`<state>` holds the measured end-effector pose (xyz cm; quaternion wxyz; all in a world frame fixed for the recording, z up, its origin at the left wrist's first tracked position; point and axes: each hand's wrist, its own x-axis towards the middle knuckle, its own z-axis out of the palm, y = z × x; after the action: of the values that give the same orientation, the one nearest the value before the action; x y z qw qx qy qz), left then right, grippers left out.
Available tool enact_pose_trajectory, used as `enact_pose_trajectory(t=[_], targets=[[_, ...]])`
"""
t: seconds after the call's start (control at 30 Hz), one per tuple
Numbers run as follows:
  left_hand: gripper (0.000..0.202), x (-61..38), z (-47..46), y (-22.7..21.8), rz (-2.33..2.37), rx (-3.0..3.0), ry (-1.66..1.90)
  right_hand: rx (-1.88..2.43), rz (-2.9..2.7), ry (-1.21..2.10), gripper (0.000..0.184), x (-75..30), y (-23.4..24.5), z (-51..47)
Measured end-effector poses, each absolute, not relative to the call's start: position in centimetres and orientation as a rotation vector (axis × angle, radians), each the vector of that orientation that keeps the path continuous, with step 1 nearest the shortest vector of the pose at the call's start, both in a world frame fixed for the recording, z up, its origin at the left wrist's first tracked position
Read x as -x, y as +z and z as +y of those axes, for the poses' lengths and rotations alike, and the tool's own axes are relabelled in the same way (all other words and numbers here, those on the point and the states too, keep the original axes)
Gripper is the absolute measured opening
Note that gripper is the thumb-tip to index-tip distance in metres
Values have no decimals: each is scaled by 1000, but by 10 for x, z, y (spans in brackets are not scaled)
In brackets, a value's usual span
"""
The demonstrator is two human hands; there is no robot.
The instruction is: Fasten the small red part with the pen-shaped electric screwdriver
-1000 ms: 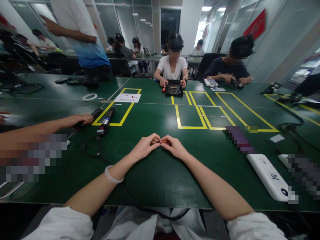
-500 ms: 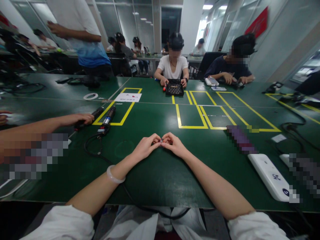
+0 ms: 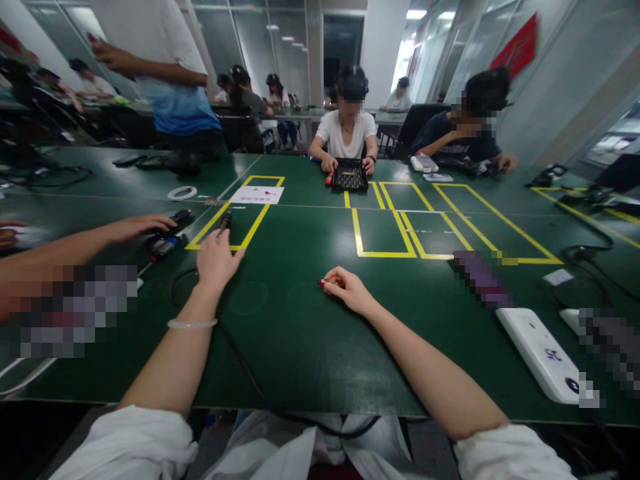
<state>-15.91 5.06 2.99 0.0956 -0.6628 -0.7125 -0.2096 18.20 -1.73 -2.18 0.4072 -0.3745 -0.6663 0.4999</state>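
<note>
My left hand (image 3: 216, 257) reaches out to the left over a black corded power screwdriver (image 3: 225, 220). Its fingers are closed over the tool's body, and only the tool's tip shows beyond them. My right hand (image 3: 346, 288) rests on the green table (image 3: 300, 333) at the centre. It pinches a small red-tipped piece (image 3: 322, 283) between thumb and fingers. The two hands are well apart. A white bangle (image 3: 192, 324) sits on my left wrist.
A co-worker's hand (image 3: 135, 227) at the left lies by another screwdriver (image 3: 164, 246). Yellow tape boxes (image 3: 383, 233) mark the table. A white device (image 3: 540, 353) lies at the right, and a black cable (image 3: 250, 383) runs toward me. People opposite work at a black tray (image 3: 349, 178).
My hands were joined at the centre on the small piece. Now my left hand has let go and moved left and forward onto the screwdriver. The co-worker's tool has shifted.
</note>
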Motion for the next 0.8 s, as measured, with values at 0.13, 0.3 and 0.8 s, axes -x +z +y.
enact_pose_trajectory(t=[0.13, 0.3, 0.8], targets=[[69, 218, 60, 24, -2524, 1813, -347, 953, -1686, 1261, 25, -181, -20, -19], [59, 231, 64, 23, -2570, 1901, -142, 944, -1683, 1267, 24, -182, -19, -19], [61, 155, 45, 27, -2379, 2049, -96, 978, -1723, 1176, 27, -182, -22, -18]])
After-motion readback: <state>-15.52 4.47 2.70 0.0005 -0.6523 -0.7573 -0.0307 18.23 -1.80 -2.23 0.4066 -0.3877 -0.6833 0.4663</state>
